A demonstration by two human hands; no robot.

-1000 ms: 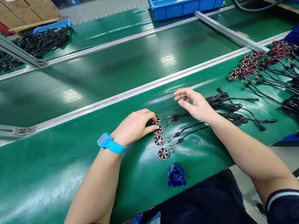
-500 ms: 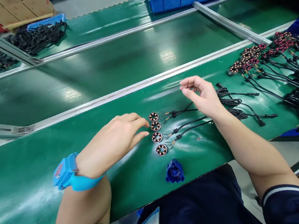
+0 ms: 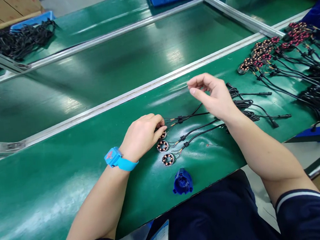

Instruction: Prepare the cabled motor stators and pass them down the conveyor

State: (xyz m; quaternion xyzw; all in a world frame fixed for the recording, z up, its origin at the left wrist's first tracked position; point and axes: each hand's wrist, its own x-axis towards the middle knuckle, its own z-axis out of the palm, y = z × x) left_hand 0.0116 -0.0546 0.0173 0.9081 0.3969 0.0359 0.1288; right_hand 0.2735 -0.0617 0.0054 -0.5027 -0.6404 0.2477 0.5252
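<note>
Mid-frame, the left hand (image 3: 144,136) seemingly aligned coil rings (image 3: 167,155), grip unclear. Further nudging called for gentleness; the right hand (image 3: 214,96) hovered, loosely parted.

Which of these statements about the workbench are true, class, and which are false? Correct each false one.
1. The left hand is at the far end of a row of coil rings. True.
2. The right hand holds the blue housing. False: the blue housing sits on the green bench, apart from the right hand.
3. The blue wristband is on the right wrist. False: it is on the left wrist.
4. Black cables lie to the right of the coil rings. True.
</note>
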